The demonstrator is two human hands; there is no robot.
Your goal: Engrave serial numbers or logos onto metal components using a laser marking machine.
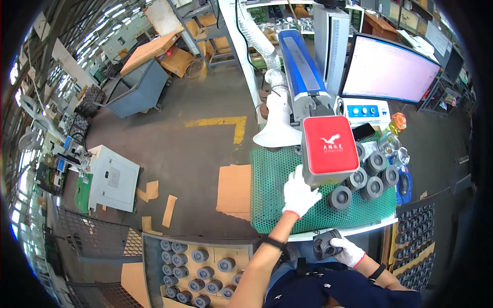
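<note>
My right hand (348,252), in a white glove, is closed around a dark grey piston (324,245) with grooves along its side, held tilted just below the table's near edge. My left hand (300,194), gloved as well, reaches over the green mesh mat (272,205) beside the red-topped machine head (331,146). Its fingers are apart, and I see nothing in them; the area under the head is hidden. To the right of the head, several dark round pistons (340,197) stand on the mat with their hollowed tops up.
A box (146,251) of spaced pistons stands lower left; another crate (415,241) holds rows of them at right. Behind the mat are a monitor (387,69), a control box (364,110), a phone (364,132) and bottles (398,123). A white suction hose (277,120) hangs left of the head.
</note>
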